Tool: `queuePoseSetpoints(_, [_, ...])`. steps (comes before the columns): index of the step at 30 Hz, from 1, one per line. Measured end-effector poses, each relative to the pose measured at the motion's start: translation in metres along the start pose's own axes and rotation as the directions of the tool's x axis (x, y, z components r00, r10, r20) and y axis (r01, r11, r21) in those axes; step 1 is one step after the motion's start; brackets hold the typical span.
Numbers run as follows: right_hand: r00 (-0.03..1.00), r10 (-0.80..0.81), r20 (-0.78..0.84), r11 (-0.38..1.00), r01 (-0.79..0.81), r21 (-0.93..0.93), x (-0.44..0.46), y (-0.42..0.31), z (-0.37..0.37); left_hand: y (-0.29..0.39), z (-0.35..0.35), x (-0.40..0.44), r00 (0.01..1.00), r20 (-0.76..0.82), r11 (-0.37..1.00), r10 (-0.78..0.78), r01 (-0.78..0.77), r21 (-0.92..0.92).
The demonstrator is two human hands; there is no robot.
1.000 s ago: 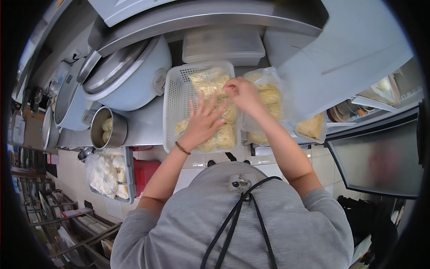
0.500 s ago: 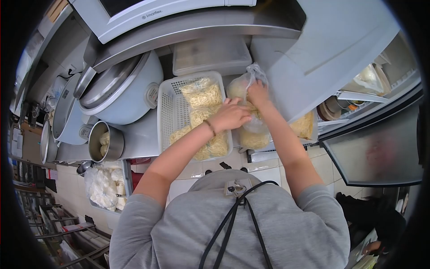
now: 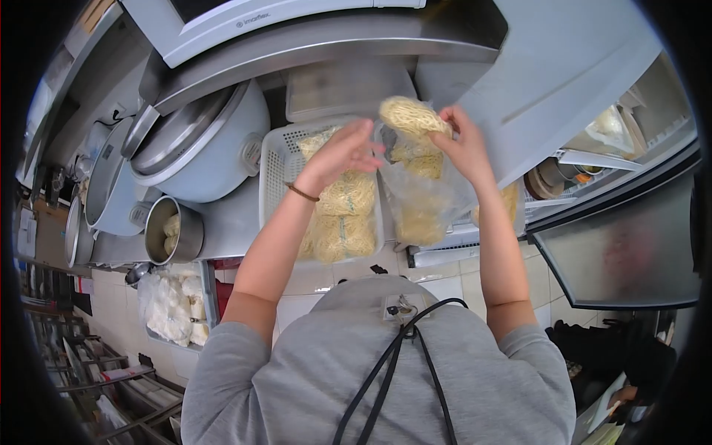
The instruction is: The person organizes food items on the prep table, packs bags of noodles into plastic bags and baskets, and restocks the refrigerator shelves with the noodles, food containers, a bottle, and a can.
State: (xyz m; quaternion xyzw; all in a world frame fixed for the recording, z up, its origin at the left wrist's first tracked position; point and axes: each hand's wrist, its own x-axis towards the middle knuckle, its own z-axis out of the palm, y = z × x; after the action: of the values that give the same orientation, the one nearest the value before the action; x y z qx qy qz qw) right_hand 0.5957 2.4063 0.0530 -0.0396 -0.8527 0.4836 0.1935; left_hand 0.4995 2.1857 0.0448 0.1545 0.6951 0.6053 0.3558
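My right hand (image 3: 466, 144) pinches the end of a pale yellow noodle bundle (image 3: 410, 116), lifted over a clear plastic bag (image 3: 445, 189). More noodles (image 3: 424, 165) show inside that bag. My left hand (image 3: 343, 154), slightly blurred, hovers above the white perforated basket (image 3: 276, 159) with its fingers apart and nothing in them. Several packs of noodles (image 3: 345, 237) in clear wrap lie in the basket, partly covered by my left hand and forearm.
Left of the basket stand a large lidded cooker (image 3: 215, 159) and a steel pot (image 3: 174, 233). Behind it sits a translucent lidded container (image 3: 348, 89) under a metal shelf (image 3: 319, 67). An open fridge door (image 3: 623, 237) is at right. A bin of white bags (image 3: 178, 308) stands lower left.
My right hand has come up out of the plastic bag with a noodle bundle. My left hand has let go of the bag area and moved left and up over the basket.
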Motion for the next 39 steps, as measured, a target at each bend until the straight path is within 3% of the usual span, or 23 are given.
queuePoseSetpoints(1, [0.992, -0.125, -0.016, 0.992, 0.125, 0.018, -0.002, -0.016, 0.008, 0.008, 0.001, -0.004, 0.987, 0.137, 0.944, 0.086, -0.037, -0.327])
queuePoseSetpoints(2, [0.992, -0.125, -0.01, 0.992, 0.125, 0.023, -0.002, -0.024, 0.018, 0.013, 0.0, -0.006, 0.948, 0.233, 0.785, 0.214, -0.025, -0.619])
queuePoseSetpoints(3, [0.936, -0.35, 0.04, 0.933, 0.352, -0.077, -0.002, -0.032, 0.029, 0.016, -0.005, -0.007, 0.95, 0.228, 0.785, 0.213, -0.027, -0.619])
queuePoseSetpoints(4, [0.829, -0.549, 0.11, 0.812, 0.56, -0.163, -0.002, -0.039, 0.038, 0.019, -0.012, -0.008, 0.952, 0.086, 0.805, 0.294, -0.198, -0.56])
queuePoseSetpoints(5, [0.828, -0.549, 0.111, 0.813, 0.56, -0.16, -0.003, -0.045, 0.045, 0.019, -0.019, -0.011, 0.924, -0.049, 0.805, 0.379, -0.356, -0.474])
queuePoseSetpoints(8, [0.826, -0.55, 0.12, 0.797, 0.562, -0.22, -0.009, -0.053, 0.054, -0.003, -0.046, -0.012, 0.904, -0.185, 0.778, 0.386, -0.426, -0.462])
queuePoseSetpoints(10, [0.89, -0.452, 0.063, 0.871, 0.455, -0.185, -0.016, -0.045, 0.057, -0.04, -0.058, 0.004, 0.917, -0.18, 0.824, 0.356, -0.399, -0.403])
queuePoseSetpoints(11, [0.891, -0.45, 0.063, 0.872, 0.454, -0.183, -0.022, -0.042, 0.062, -0.073, -0.065, 0.022, 0.949, -0.15, 0.961, 0.276, -0.268, 0.073])
queuePoseSetpoints(12, [0.921, -0.359, 0.15, 0.912, 0.381, -0.153, -0.031, -0.036, 0.068, -0.09, -0.068, 0.031, 0.969, -0.163, 0.844, 0.187, -0.074, 0.53])
queuePoseSetpoints(13, [0.935, -0.266, 0.236, 0.944, 0.302, -0.132, -0.04, -0.03, 0.076, -0.087, -0.07, 0.031, 0.969, -0.163, 0.845, 0.186, -0.073, 0.53])
queuePoseSetpoints(16, [0.805, -0.425, 0.414, 0.808, 0.544, -0.229, -0.084, -0.014, 0.113, -0.067, -0.068, 0.029, 0.996, -0.082, 0.733, 0.04, 0.027, 0.68])
queuePoseSetpoints(17, [0.763, -0.438, 0.476, 0.744, 0.604, -0.285, -0.096, -0.015, 0.123, -0.05, -0.061, 0.022, 0.975, -0.123, 0.622, 0.184, -0.019, 0.783])
queuePoseSetpoints(18, [0.779, -0.425, 0.461, 0.751, 0.587, -0.301, -0.104, -0.011, 0.131, -0.042, -0.055, 0.02, 0.935, -0.13, 0.488, 0.33, -0.051, 0.871])
queuePoseSetpoints(22, [0.781, -0.342, 0.523, 0.706, 0.581, -0.405, -0.117, 0.017, 0.156, -0.089, -0.043, 0.047, 0.967, 0.086, 0.423, 0.238, -0.183, 0.888])
queuePoseSetpoints(26, [0.791, -0.318, 0.522, 0.72, 0.56, -0.41, -0.119, 0.017, 0.159, -0.093, -0.054, 0.055, 0.966, 0.107, 0.331, 0.236, -0.183, 0.926])
queuePoseSetpoints(28, [0.826, -0.338, 0.451, 0.744, 0.528, -0.409, -0.125, 0.007, 0.148, -0.073, -0.048, 0.046, 0.972, 0.073, 0.232, 0.221, -0.125, 0.965])
queuePoseSetpoints(30, [0.855, -0.36, 0.374, 0.77, 0.498, -0.399, -0.135, -0.006, 0.123, -0.053, -0.031, 0.031, 0.91, 0.069, 0.213, 0.408, -0.169, 0.962])
queuePoseSetpoints(32, [0.924, -0.338, 0.179, 0.843, 0.382, -0.379, -0.149, -0.022, 0.087, -0.027, -0.008, 0.011, 0.78, 0.166, 0.33, 0.603, -0.434, 0.838])
queuePoseSetpoints(33, [0.937, -0.318, 0.143, 0.849, 0.349, -0.397, -0.159, -0.022, 0.069, -0.013, 0.009, -0.002, 0.774, 0.21, 0.314, 0.597, -0.466, 0.827])
queuePoseSetpoints(35, [0.964, -0.247, -0.099, 0.89, 0.185, -0.417, -0.185, -0.013, 0.024, 0.008, 0.059, -0.032, 0.667, 0.287, 0.381, 0.688, -0.669, 0.638])
queuePoseSetpoints(39, [0.845, 0.022, -0.535, 0.941, -0.198, -0.274, -0.253, 0.048, -0.045, -0.006, 0.165, -0.069, 0.558, 0.582, 0.355, 0.592, -0.828, 0.433])
